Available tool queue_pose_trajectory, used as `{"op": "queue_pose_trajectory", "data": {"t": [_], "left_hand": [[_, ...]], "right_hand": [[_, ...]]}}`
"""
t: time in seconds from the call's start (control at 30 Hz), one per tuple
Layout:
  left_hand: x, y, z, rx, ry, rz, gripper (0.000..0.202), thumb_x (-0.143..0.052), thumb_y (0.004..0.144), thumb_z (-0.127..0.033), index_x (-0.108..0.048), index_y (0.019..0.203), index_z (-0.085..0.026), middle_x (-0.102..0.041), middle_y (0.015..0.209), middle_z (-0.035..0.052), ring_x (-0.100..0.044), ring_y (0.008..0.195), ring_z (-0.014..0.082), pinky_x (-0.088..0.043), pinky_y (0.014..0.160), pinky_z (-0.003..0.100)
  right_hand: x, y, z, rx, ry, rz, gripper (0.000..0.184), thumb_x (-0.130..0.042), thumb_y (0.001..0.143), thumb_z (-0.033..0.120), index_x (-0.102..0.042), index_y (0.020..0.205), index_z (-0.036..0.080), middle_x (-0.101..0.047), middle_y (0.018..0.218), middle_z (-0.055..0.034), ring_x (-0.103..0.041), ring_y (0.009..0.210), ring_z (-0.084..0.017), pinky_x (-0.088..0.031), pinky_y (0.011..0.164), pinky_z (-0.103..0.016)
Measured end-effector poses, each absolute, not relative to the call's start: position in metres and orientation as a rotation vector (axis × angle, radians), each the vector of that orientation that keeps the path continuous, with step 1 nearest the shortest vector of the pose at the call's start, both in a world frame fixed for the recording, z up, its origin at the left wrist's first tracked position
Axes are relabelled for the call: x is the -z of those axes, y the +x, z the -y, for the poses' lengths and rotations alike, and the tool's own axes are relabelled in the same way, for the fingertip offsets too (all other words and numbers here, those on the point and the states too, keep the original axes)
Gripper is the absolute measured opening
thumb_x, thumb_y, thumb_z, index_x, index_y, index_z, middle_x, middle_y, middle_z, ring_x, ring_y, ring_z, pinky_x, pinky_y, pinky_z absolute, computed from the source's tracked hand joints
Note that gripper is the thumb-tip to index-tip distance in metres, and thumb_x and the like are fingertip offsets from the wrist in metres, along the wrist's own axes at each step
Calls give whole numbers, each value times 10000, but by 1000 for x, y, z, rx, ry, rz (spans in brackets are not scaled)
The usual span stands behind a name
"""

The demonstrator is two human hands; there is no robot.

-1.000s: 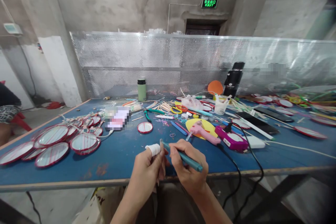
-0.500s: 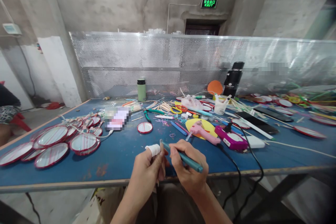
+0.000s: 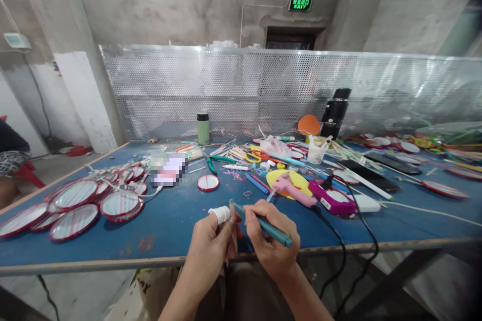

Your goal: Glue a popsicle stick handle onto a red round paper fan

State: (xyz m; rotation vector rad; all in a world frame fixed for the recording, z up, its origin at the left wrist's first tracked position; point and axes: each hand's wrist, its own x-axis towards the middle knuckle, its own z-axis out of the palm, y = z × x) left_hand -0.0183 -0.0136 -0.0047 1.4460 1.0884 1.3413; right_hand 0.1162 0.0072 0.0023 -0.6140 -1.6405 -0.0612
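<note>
Since the earlier frame, almost nothing moves in the head view: the right grip (image 3: 276,238) and its pen (image 3: 277,234) sit a touch further to the right, and the left grip (image 3: 211,243) keeps its place.

In this same view, I have the stick (image 3: 232,213) pinched upright between the left thumb and fingers, just above the near edge of the tabletop (image 3: 169,233); a white wrap (image 3: 221,214) covers one left digit beside it. The right grip is closed around the pen in a writing hold, with no slack. The tip points at the stick's upper end, but whether it touches, I cannot tell. The fingers hide the lower part of the stick.

Further off, a small disc (image 3: 208,183) lies flat beyond the hands, and the glue gun (image 3: 291,191) rests to the right, well apart from the pen.

To do this well, I judge I should let the left grip hold the stick dead still, brace the right grip's little-finger side against the left, and work the pen with short, light finger strokes. Pressing hard could tilt so narrow a stick, and a slip would mark the wrap.
</note>
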Motion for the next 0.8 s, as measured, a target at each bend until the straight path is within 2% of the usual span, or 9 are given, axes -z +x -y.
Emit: {"op": "queue_pose_trajectory", "data": {"t": [0.33, 0.6, 0.8], "left_hand": [[4, -18, 14, -1332, 1458, -1089, 487, -555, 902, -524, -518, 560, -179, -503, 419, -32, -435, 388, 90, -326, 424, 191], [4, -18, 13, -1332, 1453, -1091, 511, -573, 880, -566, -520, 550, -179, -516, 427, -28, -439, 387, 92, -334, 420, 194], [4, -19, 13, -1327, 1446, -1087, 491, -564, 891, -551, -530, 573, -178, -515, 431, -31, -442, 385, 93, -330, 411, 193]], "right_hand": [[-1, 116, -9, 2, -582, 1666, 126, -574, 889, 89, -643, 876, 194, -646, 689, 5, -603, 577, -118, -461, 559, -238], [-1, 117, -8, 27, -589, 1623, 129, -573, 891, 84, -636, 872, 195, -622, 666, 22, -608, 591, -114, -480, 597, -235], [-2, 116, -8, 82, -593, 1647, 123, -567, 899, 93, -629, 871, 195, -640, 682, 21, -606, 578, -102, -462, 569, -217]]}}
